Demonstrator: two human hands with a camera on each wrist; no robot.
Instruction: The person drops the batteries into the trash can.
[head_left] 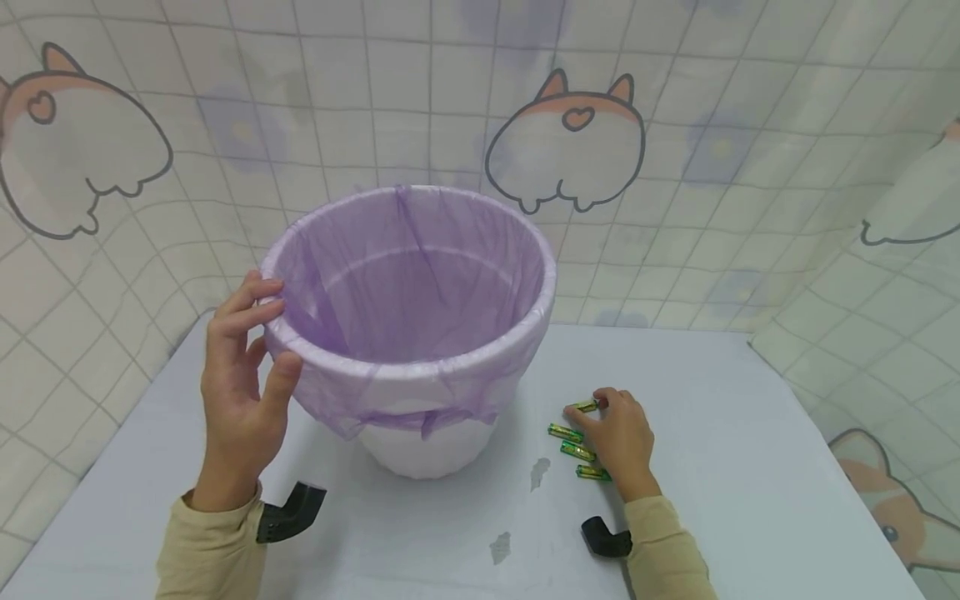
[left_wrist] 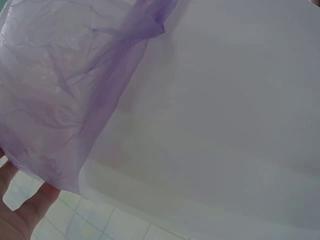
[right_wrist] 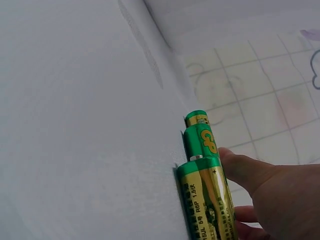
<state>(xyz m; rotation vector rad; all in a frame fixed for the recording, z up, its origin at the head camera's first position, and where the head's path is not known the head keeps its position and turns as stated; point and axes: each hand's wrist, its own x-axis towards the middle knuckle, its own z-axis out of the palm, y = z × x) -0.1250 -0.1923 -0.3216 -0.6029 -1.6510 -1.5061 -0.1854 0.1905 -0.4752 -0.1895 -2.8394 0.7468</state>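
Note:
A white trash can (head_left: 427, 450) stands upright on the table, lined with a translucent purple bag (left_wrist: 45, 75) folded over its rim. My left hand (head_left: 243, 392) holds the rim at its left side, fingers and thumb against the bagged edge. To the right of the can, my right hand (head_left: 622, 433) pinches a green and gold battery (head_left: 585, 407) between thumb and fingers, at table level. Three similar batteries lie nearer me in a loose row: one (head_left: 565, 433), another (head_left: 577, 452) and the nearest (head_left: 592, 472), partly beside the hand. Large in the right wrist view is a battery (right_wrist: 207, 200).
The white tabletop (head_left: 750, 433) carries two grey patches, one (head_left: 540, 472) near the batteries and one (head_left: 500, 547) closer to me. A tile-patterned curtain (head_left: 420, 100) with cartoon dogs surrounds the table. Black devices sit on both wrists, left (head_left: 292, 512) and right (head_left: 606, 537).

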